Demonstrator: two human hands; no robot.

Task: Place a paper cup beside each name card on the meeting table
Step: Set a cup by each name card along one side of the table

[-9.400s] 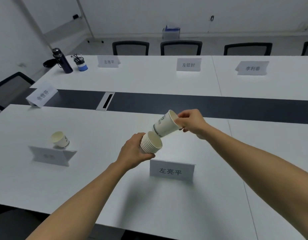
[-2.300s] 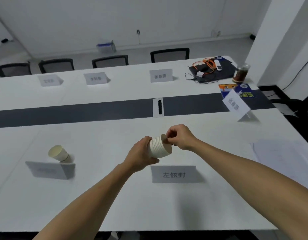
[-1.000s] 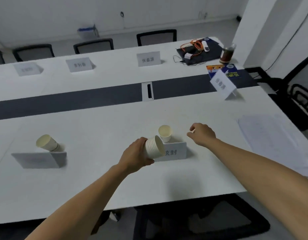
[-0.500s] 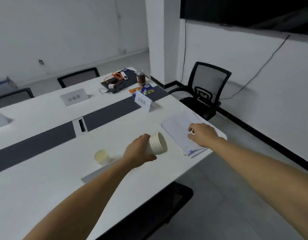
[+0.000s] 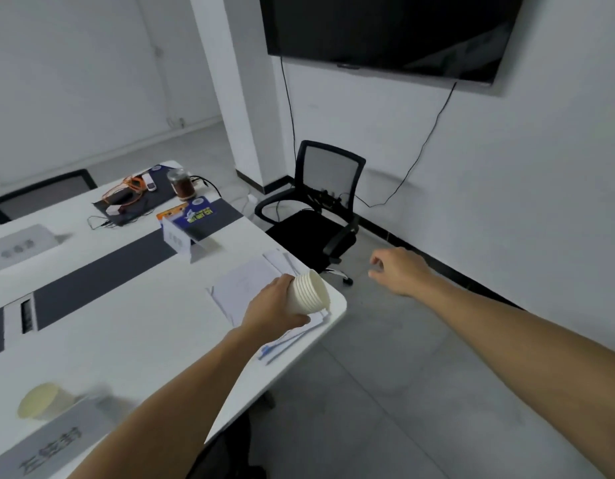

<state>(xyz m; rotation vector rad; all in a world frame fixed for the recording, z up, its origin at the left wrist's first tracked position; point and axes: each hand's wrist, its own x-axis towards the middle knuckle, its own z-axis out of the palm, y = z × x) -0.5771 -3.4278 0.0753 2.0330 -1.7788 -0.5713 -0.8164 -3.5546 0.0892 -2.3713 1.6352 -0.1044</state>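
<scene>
The left hand (image 5: 276,311) was wrapped around the stack of paper cups (image 5: 308,293), tipped on its side with the mouths facing right, right over the corner of the tabletop (image 5: 133,326) above some loose papers (image 5: 245,283). The right hand (image 5: 397,271) was out past the edge over the floor, loosely half-curled and holding nothing.

Looked to me like the carry to the next seat, probably the end name card (image 5: 176,238) by the dark centre strip, which had no cup near it. Best bet there: keep the stack squeezed lightly so nothing slides out, peel one cup by the rim with the free hand, and set it upright just beside the card, not on the papers.

One placed cup (image 5: 40,404) sat next to the near name card (image 5: 53,444), and it looked empty. A glass jar (image 5: 183,184) at the far end had dark liquid in it.
</scene>
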